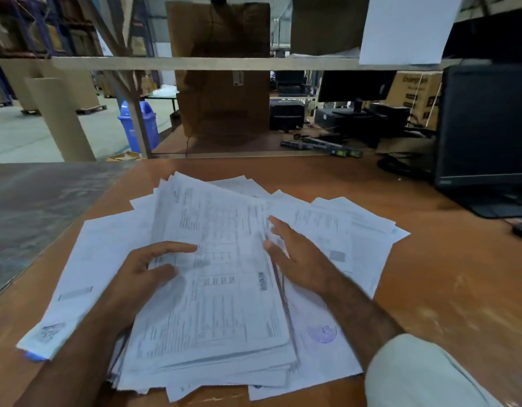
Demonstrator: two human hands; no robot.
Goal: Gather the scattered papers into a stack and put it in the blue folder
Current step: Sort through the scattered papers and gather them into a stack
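On the orange-brown desk [430, 274] right in front of me, papers [218, 289] lie in a loose, fanned heap, printed sheets overlapping at different angles, thickest in the middle near my body, with single sheets sticking out left, right and toward the back. My left hand [142, 274] rests on the left edge of the top bundle, fingers curled, thumb and index fingertip on the top sheet; looks like a loose hold on that edge, but what's under the palm is hidden. My right hand [295, 257] is spread, fingers straight, lying against the right side of the bundle and on the sheets beside it, not pinching anything. A small blue corner [33, 356] pokes out from under the leftmost sheet at the desk's near-left; can't tell if that's the folder. Black monitor [486, 127] stands at far right, cardboard box [221, 74] behind the desk on a shelf, blue bin [138, 124] on the floor to the left. Frame is a bit motion-blurred.
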